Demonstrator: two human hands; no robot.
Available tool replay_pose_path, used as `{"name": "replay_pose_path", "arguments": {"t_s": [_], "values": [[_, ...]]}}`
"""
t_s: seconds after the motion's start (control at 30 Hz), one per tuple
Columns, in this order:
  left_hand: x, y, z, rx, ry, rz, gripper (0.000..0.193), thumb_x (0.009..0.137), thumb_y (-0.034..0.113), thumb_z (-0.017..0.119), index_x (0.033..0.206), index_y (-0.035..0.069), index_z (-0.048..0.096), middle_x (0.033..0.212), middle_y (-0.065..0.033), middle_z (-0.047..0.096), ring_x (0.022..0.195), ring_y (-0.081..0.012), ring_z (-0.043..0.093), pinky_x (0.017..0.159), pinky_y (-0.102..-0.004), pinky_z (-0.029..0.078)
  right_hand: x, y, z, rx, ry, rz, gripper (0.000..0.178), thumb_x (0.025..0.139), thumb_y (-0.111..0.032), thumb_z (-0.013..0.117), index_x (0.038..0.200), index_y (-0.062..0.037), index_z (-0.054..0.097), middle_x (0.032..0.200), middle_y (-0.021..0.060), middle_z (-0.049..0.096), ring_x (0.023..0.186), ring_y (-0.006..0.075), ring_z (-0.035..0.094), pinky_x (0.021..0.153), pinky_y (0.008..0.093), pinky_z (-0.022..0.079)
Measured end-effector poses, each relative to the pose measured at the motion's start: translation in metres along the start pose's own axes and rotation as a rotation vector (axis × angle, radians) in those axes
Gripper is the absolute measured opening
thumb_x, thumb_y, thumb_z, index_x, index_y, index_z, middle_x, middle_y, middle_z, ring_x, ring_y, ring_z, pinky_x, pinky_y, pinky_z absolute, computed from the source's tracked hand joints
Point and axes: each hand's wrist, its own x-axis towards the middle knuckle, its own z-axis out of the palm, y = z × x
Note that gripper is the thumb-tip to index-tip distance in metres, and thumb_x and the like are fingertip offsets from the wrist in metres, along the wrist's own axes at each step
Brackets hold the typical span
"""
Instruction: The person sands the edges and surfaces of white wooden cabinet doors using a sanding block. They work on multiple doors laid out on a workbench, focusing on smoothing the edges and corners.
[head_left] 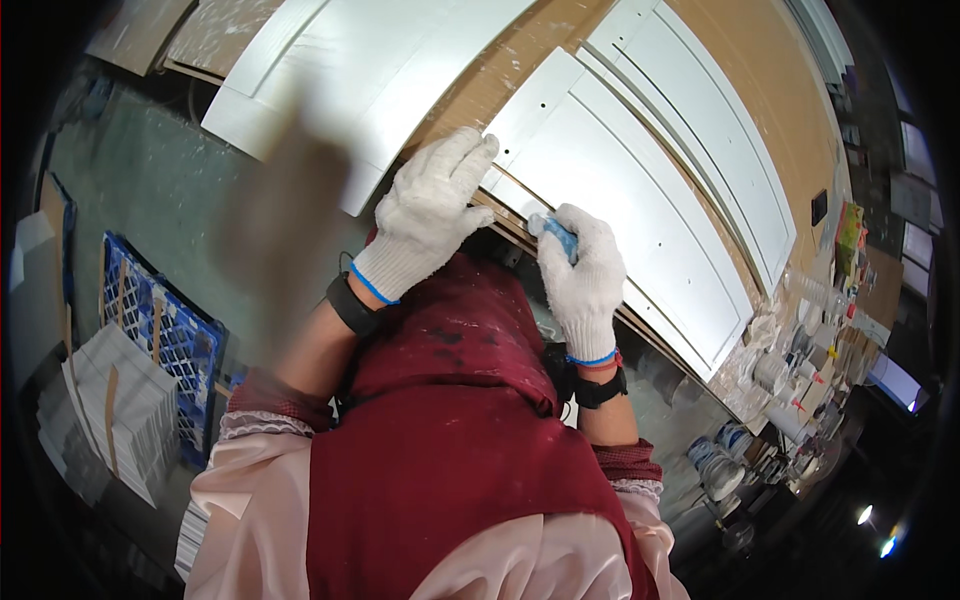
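My left hand (425, 215), in a white knit glove, has its fingers stretched out and close together. Its fingertips rest at the near left corner of a white panel (590, 165) with small dark holes. My right hand (583, 265), gloved the same way, is closed round a small blue pad or wad of cloth (556, 237), whose exact kind I cannot make out. That hand is at the panel's near edge, facing me, and covers part of the edge.
Beside the panel lie a narrower white panel (715, 140) and, at upper left, a large white panel (370, 75), on a brown worktop (790, 110). Cans and bottles (790, 385) crowd the right end. Blue crates (190, 345) and stacked white boards (130, 400) stand left. A blurred brown shape (285, 200) hangs in front.
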Motion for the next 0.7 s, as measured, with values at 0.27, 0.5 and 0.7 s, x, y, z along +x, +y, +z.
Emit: {"name": "replay_pose_path", "arguments": {"t_s": [0.27, 0.5, 0.7], "values": [[-0.001, -0.002, 0.002, -0.015, -0.009, -0.027, 0.074, 0.060, 0.010, 0.081, 0.128, 0.007, 0.055, 0.128, -0.0113, 0.054, 0.117, -0.0288, 0.052, 0.097, -0.0369, 0.045, -0.003, -0.001, -0.008, 0.109, -0.028, 0.000, 0.017, 0.082, -0.023, 0.066, 0.091, -0.0094, 0.066, 0.084, 0.0138, 0.063, 0.081, 0.0322, 0.061, 0.072, 0.0390, 0.049], [-0.001, -0.002, 0.001, -0.019, -0.024, -0.046, 0.072, 0.061, 0.009, 0.081, 0.128, 0.007, 0.055, 0.129, -0.0107, 0.054, 0.117, -0.0289, 0.052, 0.097, -0.0371, 0.045, 0.012, -0.008, 0.011, 0.083, -0.004, -0.087, 0.018, 0.082, -0.024, 0.066, 0.090, -0.0077, 0.065, 0.084, 0.0153, 0.063, 0.083, 0.0334, 0.061, 0.072, 0.0393, 0.048], [-0.001, -0.005, 0.003, -0.055, 0.018, -0.011, 0.067, 0.062, 0.005, 0.078, 0.126, 0.006, 0.057, 0.128, -0.0115, 0.055, 0.115, -0.0282, 0.054, 0.096, -0.0365, 0.047, 0.004, -0.006, -0.001, 0.093, -0.044, -0.005, 0.017, 0.082, -0.024, 0.065, 0.089, -0.0088, 0.065, 0.085, 0.0165, 0.062, 0.082, 0.0323, 0.061, 0.073, 0.0394, 0.049]]}}
